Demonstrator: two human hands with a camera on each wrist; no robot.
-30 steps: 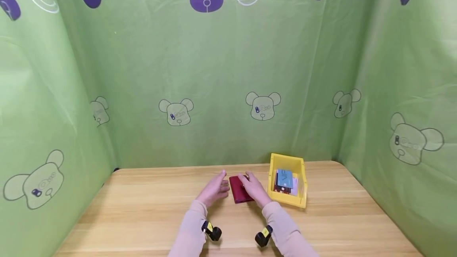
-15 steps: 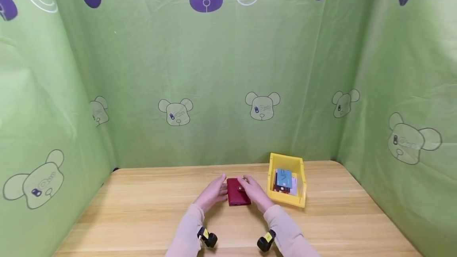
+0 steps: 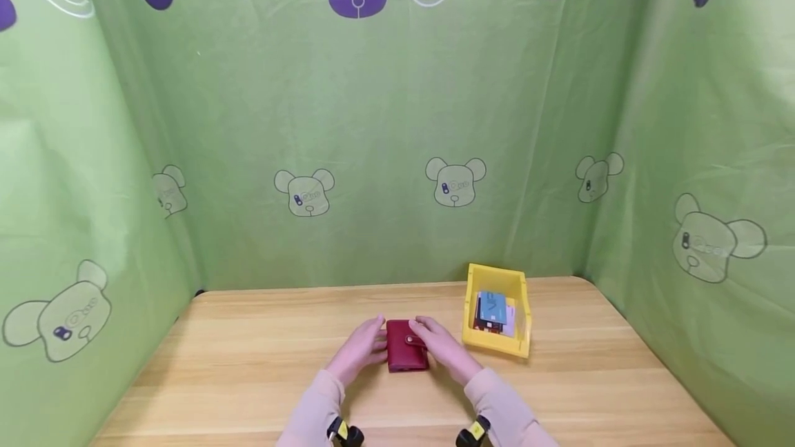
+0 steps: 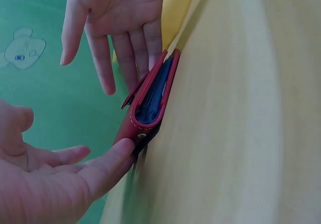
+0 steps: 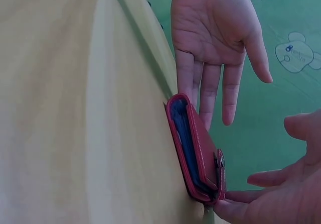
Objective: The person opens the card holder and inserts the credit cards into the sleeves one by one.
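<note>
A red card wallet (image 3: 399,352) lies on the table between my hands, its snap strap (image 3: 414,341) on the right side. In both wrist views it looks folded over, with dark blue sleeves (image 4: 154,96) inside. My left hand (image 3: 360,349) stands beside the spine, and its straight fingertips touch it in the left wrist view. On the strap side is my right hand (image 3: 446,349), its extended fingertips (image 5: 228,208) touching the wallet's edge in the right wrist view. Neither hand's fingers are curled round the wallet.
A yellow bin (image 3: 497,345) stands at the right, behind my right hand. Inside it are several cards, with a blue card (image 3: 493,307) on top. Green curtain (image 3: 373,247) with bear prints surrounds the wooden table (image 3: 248,364) at the back and sides.
The wallet has slid towards me and slightly left, and it now lies straighter. Both hands have moved nearer with it, and more of the strap shows.
</note>
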